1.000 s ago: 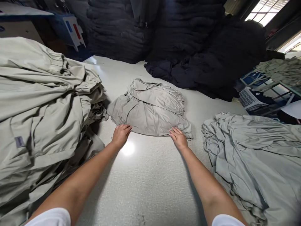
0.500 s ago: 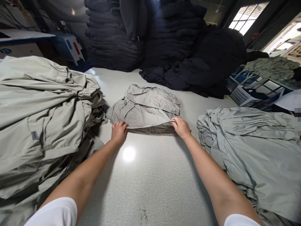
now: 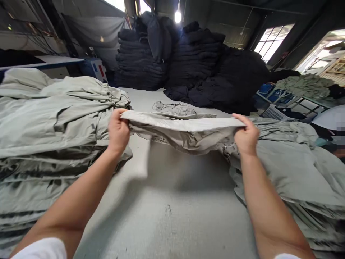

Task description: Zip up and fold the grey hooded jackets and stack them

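Observation:
A light grey-green garment [image 3: 185, 126] is stretched between my hands, its near edge lifted above the table and pulled taut. My left hand [image 3: 118, 131] grips one end of that edge, close to the left pile. The other end is pinched in my right hand [image 3: 245, 135], beside the right pile. The cloth sags in folds below the edge and throws a shadow on the table. Behind it, a crumpled part of grey cloth [image 3: 175, 108] rests on the table; whether it belongs to the same garment I cannot tell.
Piles of similar grey-green garments stand at left [image 3: 54, 118] and right [image 3: 296, 169] on the pale table [image 3: 167, 219]. Tall stacks of dark garments [image 3: 142, 61] rise at the back. A person's white-clad shoulder [image 3: 330, 120] shows at the far right.
Both hands have raised the garment's near edge off the table and spread farther apart, stretching it. The view has tilted up, showing more of the room behind.

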Motion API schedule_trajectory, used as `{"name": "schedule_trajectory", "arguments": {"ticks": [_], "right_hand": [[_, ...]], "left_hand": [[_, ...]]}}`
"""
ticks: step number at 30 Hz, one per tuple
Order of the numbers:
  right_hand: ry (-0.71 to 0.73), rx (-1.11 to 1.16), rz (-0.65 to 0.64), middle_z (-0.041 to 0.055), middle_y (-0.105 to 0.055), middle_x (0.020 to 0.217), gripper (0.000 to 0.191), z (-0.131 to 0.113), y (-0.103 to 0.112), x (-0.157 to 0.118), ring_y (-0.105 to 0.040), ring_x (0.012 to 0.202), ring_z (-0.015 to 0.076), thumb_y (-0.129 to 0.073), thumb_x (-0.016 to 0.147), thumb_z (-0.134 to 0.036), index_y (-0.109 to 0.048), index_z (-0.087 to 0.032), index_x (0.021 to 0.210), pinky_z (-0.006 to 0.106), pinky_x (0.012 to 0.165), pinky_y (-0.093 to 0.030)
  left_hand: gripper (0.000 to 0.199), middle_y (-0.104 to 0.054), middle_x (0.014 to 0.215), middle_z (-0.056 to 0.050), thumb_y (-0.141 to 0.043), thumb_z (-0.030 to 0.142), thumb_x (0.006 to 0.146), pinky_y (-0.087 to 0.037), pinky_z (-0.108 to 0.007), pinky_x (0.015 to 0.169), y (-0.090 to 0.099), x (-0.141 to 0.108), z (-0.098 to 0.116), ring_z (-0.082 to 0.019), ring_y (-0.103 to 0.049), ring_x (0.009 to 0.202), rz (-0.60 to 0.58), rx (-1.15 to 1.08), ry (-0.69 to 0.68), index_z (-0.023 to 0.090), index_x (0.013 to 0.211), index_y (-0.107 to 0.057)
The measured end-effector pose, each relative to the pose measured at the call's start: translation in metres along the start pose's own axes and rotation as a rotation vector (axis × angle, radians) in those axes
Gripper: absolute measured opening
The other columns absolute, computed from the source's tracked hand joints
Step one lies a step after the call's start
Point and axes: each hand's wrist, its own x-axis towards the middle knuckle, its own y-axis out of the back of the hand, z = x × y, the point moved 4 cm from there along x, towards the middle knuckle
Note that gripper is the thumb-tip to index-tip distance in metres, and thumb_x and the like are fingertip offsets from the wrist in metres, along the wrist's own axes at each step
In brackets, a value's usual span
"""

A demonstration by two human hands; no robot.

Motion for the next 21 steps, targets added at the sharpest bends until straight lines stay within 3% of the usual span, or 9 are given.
{"name": "schedule_trajectory", "arguments": {"ticks": [2, 3, 5, 7, 9, 11, 14, 18, 21], "right_hand": [[-0.026, 0.043, 0.012, 0.0073, -0.078, 0.126, 0.045, -0.030, 0.058, -0.023, -0.071, 0.120, 0.0245, -0.049, 0.090, -0.020, -0.079, -0.022, 0.124, 0.043, 0.111, -0.052], [-0.066, 0.055, -0.109, 0.0072, -0.079, 0.125, 0.041, -0.039, 0.082, -0.039, -0.071, 0.119, 0.0255, -0.053, 0.091, -0.024, -0.080, -0.024, 0.122, 0.045, 0.111, -0.053], [-0.177, 0.089, -0.576, 0.0073, -0.080, 0.121, 0.037, -0.048, 0.114, -0.078, -0.074, 0.114, 0.0289, -0.069, 0.086, -0.035, -0.082, -0.027, 0.119, 0.044, 0.104, -0.058], [-0.304, 0.126, -1.066, 0.0088, -0.081, 0.117, 0.048, -0.048, 0.133, -0.126, -0.077, 0.106, 0.0315, -0.082, 0.076, -0.042, -0.082, -0.027, 0.121, 0.041, 0.093, -0.063], [-0.407, 0.132, -1.286, 0.0109, -0.081, 0.119, 0.060, -0.045, 0.139, -0.165, -0.077, 0.107, 0.0320, -0.084, 0.077, -0.049, -0.078, -0.026, 0.131, 0.039, 0.091, -0.064], [-0.440, 0.101, -1.274, 0.0123, -0.078, 0.129, 0.062, -0.044, 0.123, -0.193, -0.075, 0.116, 0.0319, -0.075, 0.085, -0.056, -0.073, -0.025, 0.139, 0.041, 0.099, -0.061], [-0.315, 0.013, -1.225, 0.0122, -0.068, 0.146, 0.063, -0.055, 0.069, -0.238, -0.064, 0.134, 0.0334, -0.069, 0.090, -0.058, -0.070, -0.024, 0.144, 0.047, 0.116, -0.050], [-0.282, -0.342, -1.117, 0.0147, -0.042, 0.170, 0.068, -0.071, -0.002, -0.320, -0.039, 0.157, 0.0343, -0.061, 0.099, -0.053, -0.053, -0.023, 0.159, 0.053, 0.127, -0.033], [-0.298, -0.476, -1.029, 0.0145, -0.030, 0.175, 0.065, -0.084, -0.026, -0.385, -0.023, 0.163, 0.0392, -0.049, 0.106, -0.051, -0.045, -0.024, 0.164, 0.065, 0.128, -0.019]], "left_hand": [[0.029, -0.068, 0.096, -0.002, -0.057, 0.043, 0.100, -0.052, -0.024, 0.082, 0.067, -0.020, 0.020, -0.014, -0.062, 0.087, -0.019, -0.017, -0.010, 0.017, 0.108, -0.068], [0.036, -0.069, 0.092, -0.001, -0.060, 0.052, 0.097, -0.052, -0.023, 0.077, 0.098, -0.031, 0.024, -0.014, -0.062, 0.082, -0.119, 0.009, 0.020, 0.020, 0.108, -0.070], [0.048, -0.073, 0.087, 0.000, -0.069, 0.069, 0.085, -0.054, -0.025, 0.069, 0.142, -0.062, 0.021, -0.016, -0.065, 0.075, -0.659, 0.014, 0.122, 0.024, 0.100, -0.077], [0.057, -0.077, 0.086, 0.001, -0.075, 0.074, 0.076, -0.056, -0.026, 0.065, 0.174, -0.105, 0.011, -0.018, -0.068, 0.073, -1.218, 0.023, 0.278, 0.030, 0.111, -0.081], [0.065, -0.081, 0.094, -0.002, -0.071, 0.074, 0.080, -0.060, -0.030, 0.073, 0.189, -0.145, 0.001, -0.022, -0.074, 0.082, -1.457, -0.005, 0.386, 0.032, 0.128, -0.077], [0.063, -0.081, 0.117, -0.008, -0.062, 0.071, 0.090, -0.061, -0.035, 0.093, 0.181, -0.179, -0.009, -0.026, -0.076, 0.107, -1.379, -0.013, 0.345, 0.028, 0.134, -0.074], [0.062, -0.067, 0.148, -0.014, -0.061, 0.065, 0.094, -0.047, -0.047, 0.119, 0.146, -0.235, -0.021, -0.033, -0.061, 0.139, -1.189, 0.174, 0.065, 0.024, 0.141, -0.070], [0.064, -0.036, 0.173, -0.015, -0.060, 0.054, 0.100, -0.030, -0.075, 0.122, 0.115, -0.318, -0.038, -0.045, -0.030, 0.160, -1.158, 0.536, -0.033, 0.027, 0.157, -0.055], [0.061, -0.033, 0.174, -0.012, -0.053, 0.054, 0.104, -0.025, -0.075, 0.124, 0.126, -0.356, -0.042, -0.045, -0.023, 0.162, -1.040, 0.666, -0.082, 0.028, 0.159, -0.052]]}}
